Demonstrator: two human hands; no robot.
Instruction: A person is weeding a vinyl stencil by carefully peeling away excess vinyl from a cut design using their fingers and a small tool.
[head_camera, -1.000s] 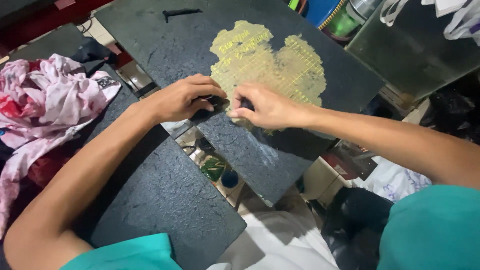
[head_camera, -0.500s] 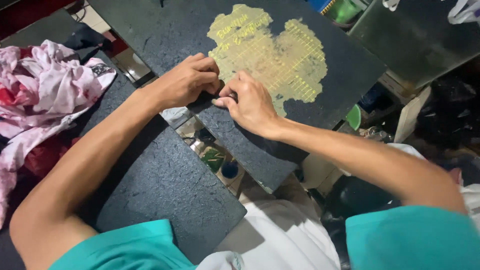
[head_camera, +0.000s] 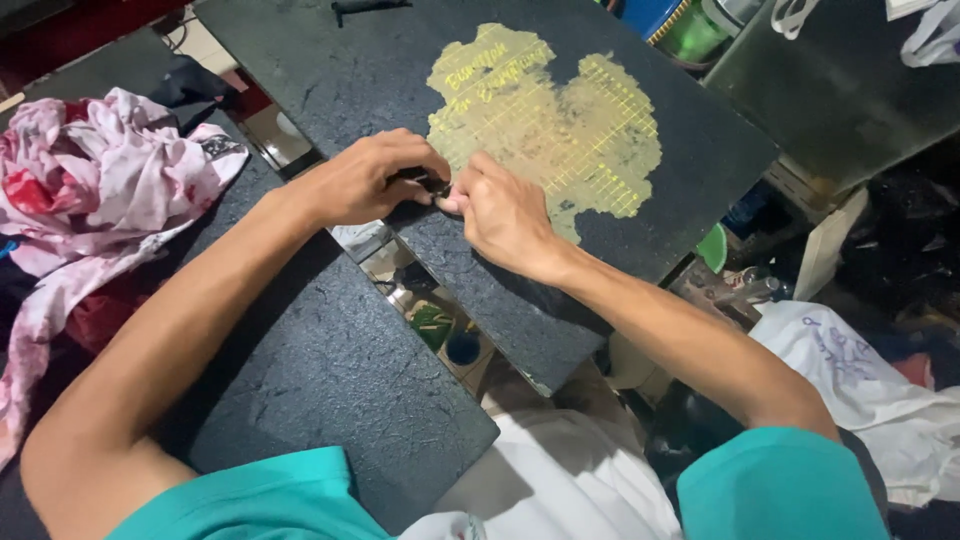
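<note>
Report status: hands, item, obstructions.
Left hand and right hand pinch a small dark object together. Over black board, beside yellow patch. Nothing blocking.

Pink, white and red crumpled cloth (head_camera: 95, 190) lies at the left on a dark textured board (head_camera: 330, 390), partly hanging off its left edge. Black cloth (head_camera: 185, 85) just behind the pink one. Gap between the boards shows a shiny surface with a green and dark object (head_camera: 445, 335) below. Small dark tool (head_camera: 368, 6) at the top edge of the upper board. Green round container (head_camera: 690, 35) beside a blue object (head_camera: 648, 14) at top. Another dark panel (head_camera: 850, 90) top right. White plastic bag (head_camera: 870, 390) lower right. Green lid-like piece (head_camera: 714, 248) under the board's right edge.
</note>
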